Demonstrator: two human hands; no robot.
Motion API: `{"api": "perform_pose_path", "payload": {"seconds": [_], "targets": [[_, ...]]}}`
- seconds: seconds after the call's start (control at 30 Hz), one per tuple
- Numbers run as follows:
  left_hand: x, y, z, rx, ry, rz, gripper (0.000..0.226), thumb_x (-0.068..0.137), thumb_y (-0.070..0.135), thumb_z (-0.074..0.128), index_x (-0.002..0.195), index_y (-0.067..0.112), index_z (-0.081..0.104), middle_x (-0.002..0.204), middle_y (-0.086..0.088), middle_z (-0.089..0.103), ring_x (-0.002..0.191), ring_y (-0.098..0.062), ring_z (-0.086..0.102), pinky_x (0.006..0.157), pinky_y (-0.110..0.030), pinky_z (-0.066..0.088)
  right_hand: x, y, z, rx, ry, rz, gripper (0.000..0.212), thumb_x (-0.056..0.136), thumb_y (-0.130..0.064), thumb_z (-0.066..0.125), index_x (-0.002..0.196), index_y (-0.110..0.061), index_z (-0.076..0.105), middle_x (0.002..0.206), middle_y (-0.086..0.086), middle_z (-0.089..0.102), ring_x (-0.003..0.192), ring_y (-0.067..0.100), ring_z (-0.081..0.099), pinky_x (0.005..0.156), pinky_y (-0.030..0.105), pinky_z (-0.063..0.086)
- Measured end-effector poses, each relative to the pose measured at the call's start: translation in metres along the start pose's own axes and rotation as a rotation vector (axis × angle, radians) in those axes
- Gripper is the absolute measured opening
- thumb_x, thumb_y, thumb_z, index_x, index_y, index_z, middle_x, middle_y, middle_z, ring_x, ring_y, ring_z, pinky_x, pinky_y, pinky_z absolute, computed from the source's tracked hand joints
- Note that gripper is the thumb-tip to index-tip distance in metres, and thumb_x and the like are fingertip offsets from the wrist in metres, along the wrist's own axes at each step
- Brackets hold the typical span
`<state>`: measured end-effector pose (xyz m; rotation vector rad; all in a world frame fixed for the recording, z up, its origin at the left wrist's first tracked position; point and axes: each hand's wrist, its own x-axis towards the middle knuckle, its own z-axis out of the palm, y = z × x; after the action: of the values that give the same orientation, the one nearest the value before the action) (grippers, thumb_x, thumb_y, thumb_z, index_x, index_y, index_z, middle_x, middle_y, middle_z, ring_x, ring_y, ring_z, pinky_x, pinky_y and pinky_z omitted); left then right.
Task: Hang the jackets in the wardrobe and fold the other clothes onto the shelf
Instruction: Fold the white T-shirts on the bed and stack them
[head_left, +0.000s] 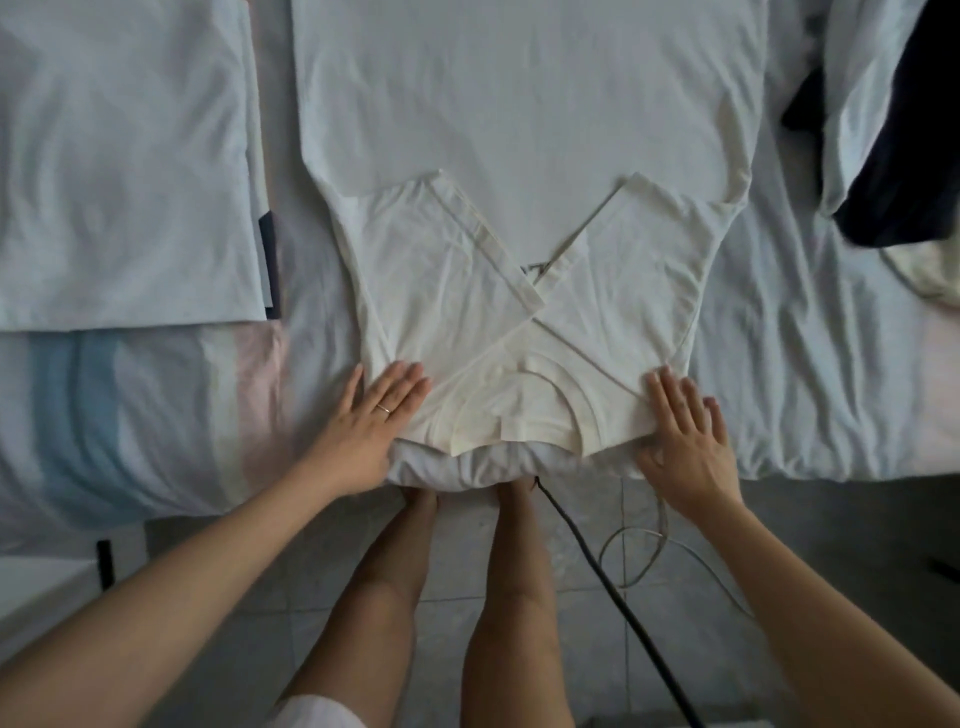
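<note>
Head view, looking down over both arms. Left hand (371, 415) flat, fingers straight and close together, palm pressed on the near left shoulder of a cream T-shirt (519, 130). A thin ring (383, 409) sits on one finger. Right hand (685, 436) also flat, fingers slightly spread, pressed on the shirt's other shoulder. Neither hand pinches cloth.

The shirt lies spread on the bed, its collar (530, 410) between the two hands at the near edge and its body running away from them. The left sleeve (431, 270) and right sleeve (623, 260) are both folded inward; their hems cross just beyond the collar, the left one on top. The near shirt edge overhangs bunched white bedding.

The bed sheet (805, 364) is white and wrinkled, and runs out past the right hand. Beyond and outside the left hand lies a folded white garment (124, 156), flat, with a dark edge showing under its inner side. Just outside the left forearm is a blue and pink striped cover (78, 405). Far beyond the right hand is a rumpled dark navy garment (893, 182), partly under white cloth.

Below the hands, bare legs (384, 582) stand against the bed on the tiled floor (311, 597). A black cable (613, 597) runs across the tiles under the right forearm, with a pale looped cord (649, 551) just beside it.
</note>
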<state>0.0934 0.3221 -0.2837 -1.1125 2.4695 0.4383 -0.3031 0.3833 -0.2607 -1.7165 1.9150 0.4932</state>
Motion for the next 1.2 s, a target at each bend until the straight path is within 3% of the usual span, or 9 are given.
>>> {"api": "perform_pose_path", "payload": {"seconds": [0.17,0.3,0.4,0.5,0.6,0.73,0.83,0.93,1.2], "targets": [[0.007,-0.005,-0.003,-0.015,0.15,0.055,0.071,0.08,-0.003,0.025,0.15,0.009,0.016,0.16,-0.002,0.001,0.147,-0.016,-0.002,0.117,-0.041,0.007,0.014,-0.005,-0.001,-0.038,0.137,-0.067,0.072,0.086,-0.035,0.034,0.153,-0.02,0.015,0.157,-0.004,0.012,0.145,0.018,0.01,0.119,0.037,-0.003],[0.019,-0.004,-0.014,-0.035,0.196,0.112,0.06,0.079,-0.009,0.024,0.133,-0.001,0.049,0.136,-0.017,0.052,0.136,-0.026,0.039,0.114,-0.033,0.014,0.035,-0.007,-0.011,-0.021,0.198,-0.279,0.063,0.086,-0.017,0.033,0.149,-0.017,0.03,0.153,-0.002,0.028,0.14,0.021,0.031,0.118,0.034,0.014],[0.019,-0.005,-0.026,0.022,0.188,0.167,0.057,0.076,-0.009,0.025,0.121,-0.005,0.06,0.124,-0.021,0.061,0.112,-0.033,0.062,0.113,-0.029,0.021,0.035,0.007,-0.018,-0.025,0.263,-0.367,0.06,0.084,-0.006,0.032,0.142,-0.013,0.045,0.145,0.002,0.044,0.129,0.026,0.049,0.112,0.037,0.032],[0.018,-0.014,-0.046,-0.057,0.054,0.174,0.068,0.068,-0.019,0.029,0.131,-0.002,0.051,0.135,-0.018,0.051,0.117,-0.03,0.059,0.099,-0.035,0.047,0.036,0.013,-0.036,-0.032,0.258,-0.411,0.061,0.072,0.007,0.056,0.13,-0.012,0.059,0.131,0.006,0.059,0.118,0.03,0.059,0.104,0.045,0.038],[0.021,-0.019,-0.082,-0.254,-0.246,0.105,0.08,0.079,-0.02,0.037,0.149,0.016,0.019,0.153,0.004,0.008,0.141,-0.013,0.029,0.111,-0.022,0.029,0.039,0.008,-0.073,0.039,0.033,-0.341,0.058,0.078,0.006,0.055,0.129,-0.022,0.06,0.134,-0.004,0.057,0.127,0.018,0.052,0.112,0.035,0.028],[0.045,-0.03,-0.128,-0.446,-0.618,0.006,0.066,0.083,-0.012,0.035,0.14,0.02,0.047,0.144,0.008,0.045,0.133,-0.012,0.041,0.101,-0.011,0.026,0.04,-0.008,-0.126,0.078,-0.282,-0.049,0.047,0.086,0.0,0.043,0.119,-0.023,0.067,0.105,0.006,0.063,0.096,0.024,0.058,0.08,0.027,0.042],[0.05,-0.029,-0.148,-0.596,-0.881,0.019,0.04,0.068,0.003,0.041,0.092,0.011,0.072,0.088,-0.002,0.065,0.081,-0.007,0.061,0.067,-0.02,0.045,0.044,-0.016,-0.141,-0.027,-0.638,0.009,0.034,0.087,0.002,0.043,0.115,0.0,0.062,0.09,0.007,0.055,0.078,0.018,0.049,0.06,0.021,0.039],[0.03,-0.016,-0.153,-0.744,-1.082,-0.055,0.018,0.056,0.004,0.044,0.049,0.017,0.054,0.053,0.008,0.046,0.044,0.0,0.041,0.045,-0.014,0.031,0.032,-0.027,-0.141,-0.201,-0.937,-0.018,0.044,0.081,0.007,0.045,0.124,0.003,0.052,0.096,0.009,0.052,0.067,0.01,0.041,0.054,0.016,0.032],[-0.024,-0.042,-0.134,-1.177,-0.989,-0.18,0.023,0.074,-0.002,0.06,0.062,0.017,0.065,0.061,0.012,0.061,0.057,0.002,0.055,0.054,-0.01,0.04,0.006,-0.003,-0.125,0.114,-1.102,0.091,0.031,0.077,-0.004,0.055,0.103,-0.02,0.052,0.102,-0.003,0.053,0.088,0.009,0.049,0.073,0.018,0.038]]}}
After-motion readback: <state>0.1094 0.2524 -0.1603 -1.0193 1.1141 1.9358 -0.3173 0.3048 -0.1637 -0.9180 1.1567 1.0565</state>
